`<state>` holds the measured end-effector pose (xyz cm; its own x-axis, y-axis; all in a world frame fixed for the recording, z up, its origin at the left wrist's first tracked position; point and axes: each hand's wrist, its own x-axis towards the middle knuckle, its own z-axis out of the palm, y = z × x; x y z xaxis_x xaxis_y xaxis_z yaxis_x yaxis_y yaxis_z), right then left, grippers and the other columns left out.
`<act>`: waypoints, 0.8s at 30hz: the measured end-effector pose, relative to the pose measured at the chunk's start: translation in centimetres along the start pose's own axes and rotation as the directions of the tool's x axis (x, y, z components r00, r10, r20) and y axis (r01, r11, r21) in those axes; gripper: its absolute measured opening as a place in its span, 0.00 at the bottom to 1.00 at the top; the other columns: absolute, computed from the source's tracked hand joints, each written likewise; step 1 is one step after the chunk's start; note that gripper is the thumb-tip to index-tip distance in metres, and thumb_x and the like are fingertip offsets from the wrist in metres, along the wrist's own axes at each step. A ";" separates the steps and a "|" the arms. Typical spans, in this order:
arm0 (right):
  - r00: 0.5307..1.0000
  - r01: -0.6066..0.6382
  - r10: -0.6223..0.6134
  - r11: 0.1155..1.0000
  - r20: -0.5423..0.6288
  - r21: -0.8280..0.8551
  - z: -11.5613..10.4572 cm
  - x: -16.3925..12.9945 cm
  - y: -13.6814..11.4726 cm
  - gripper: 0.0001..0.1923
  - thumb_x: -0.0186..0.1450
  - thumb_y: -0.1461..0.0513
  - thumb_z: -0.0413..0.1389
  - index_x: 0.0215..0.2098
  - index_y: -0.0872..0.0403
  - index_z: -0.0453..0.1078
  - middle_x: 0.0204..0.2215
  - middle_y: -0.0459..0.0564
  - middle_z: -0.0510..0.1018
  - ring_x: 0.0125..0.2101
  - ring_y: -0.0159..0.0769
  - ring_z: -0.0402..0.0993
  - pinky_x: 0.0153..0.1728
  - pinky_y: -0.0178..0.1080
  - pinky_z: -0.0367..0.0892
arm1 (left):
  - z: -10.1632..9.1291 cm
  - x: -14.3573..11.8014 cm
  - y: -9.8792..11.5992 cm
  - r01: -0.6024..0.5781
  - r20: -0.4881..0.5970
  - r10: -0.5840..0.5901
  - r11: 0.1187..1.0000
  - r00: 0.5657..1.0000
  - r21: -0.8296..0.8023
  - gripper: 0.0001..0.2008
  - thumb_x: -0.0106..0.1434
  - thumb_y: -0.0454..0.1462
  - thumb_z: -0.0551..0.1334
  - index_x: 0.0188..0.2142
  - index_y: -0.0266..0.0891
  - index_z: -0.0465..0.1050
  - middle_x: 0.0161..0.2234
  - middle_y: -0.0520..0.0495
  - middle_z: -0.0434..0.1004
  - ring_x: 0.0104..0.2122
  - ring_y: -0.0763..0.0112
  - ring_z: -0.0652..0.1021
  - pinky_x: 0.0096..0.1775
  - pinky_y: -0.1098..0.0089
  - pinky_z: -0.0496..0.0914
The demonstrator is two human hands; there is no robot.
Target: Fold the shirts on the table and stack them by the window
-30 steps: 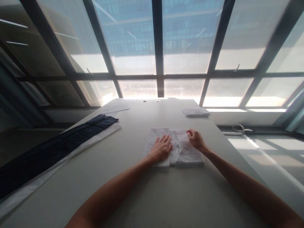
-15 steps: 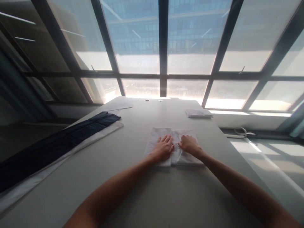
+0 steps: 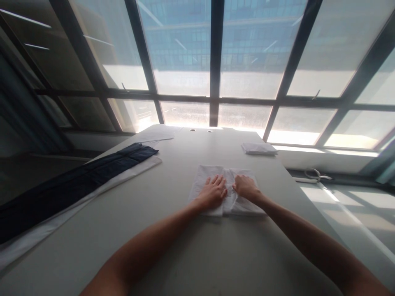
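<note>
Both hands rest on the cloth [image 3: 226, 191] mid-counter [image 3: 185, 246]: the left hand [image 3: 212, 192] flat, fingers spread; the right hand [image 3: 246, 188] curled at its centre fold. Whether the right hand pinches cloth is hidden beneath the knuckles.

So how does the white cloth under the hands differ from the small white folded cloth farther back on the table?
The white cloth under the hands is larger, spread wider and pressed by the left hand and right hand. The small white folded cloth is compact, untouched and near the far right edge. Both are white and lie flat.
</note>
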<state>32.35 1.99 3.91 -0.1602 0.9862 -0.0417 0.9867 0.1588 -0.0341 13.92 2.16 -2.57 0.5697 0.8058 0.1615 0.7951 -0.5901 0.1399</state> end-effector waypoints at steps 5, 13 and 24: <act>0.999 0.028 -0.027 0.999 -0.029 0.036 0.1 0.6 -0.9 0.13 0.69 0.59 0.56 0.43 0.58 0.81 0.43 0.65 0.84 0.45 0.50 0.82 0.42 0.39 0.72 | 0.0 0.1 0.0 0.003 0.008 -0.003 1.000 1.000 0.007 0.30 0.77 0.47 0.45 0.72 0.35 0.55 0.72 0.33 0.52 0.72 0.48 0.54 0.67 0.42 0.51; 0.995 0.058 -0.044 0.983 -0.087 0.172 2.0 0.9 0.6 0.18 0.72 0.62 0.47 0.38 0.57 0.80 0.38 0.62 0.84 0.39 0.44 0.82 0.41 0.38 0.68 | -0.8 -0.3 0.5 -0.099 -0.040 0.098 0.995 0.994 -0.020 0.25 0.78 0.43 0.45 0.70 0.41 0.59 0.68 0.36 0.62 0.68 0.54 0.60 0.67 0.47 0.54; 0.939 0.255 -0.137 0.894 -0.316 0.368 6.2 1.4 5.9 0.26 0.73 0.59 0.43 0.64 0.59 0.68 0.64 0.60 0.70 0.65 0.42 0.63 0.65 0.45 0.55 | -2.5 -0.9 1.2 -0.268 0.044 0.272 0.960 0.961 -0.078 0.21 0.76 0.43 0.51 0.65 0.62 0.66 0.73 0.52 0.51 0.72 0.46 0.48 0.66 0.32 0.45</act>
<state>37.75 4.00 -2.50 -0.2773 0.9188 0.2808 0.8315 0.3760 -0.4089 13.80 0.59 -0.07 0.7732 0.6160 0.1509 0.5942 -0.7867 0.1674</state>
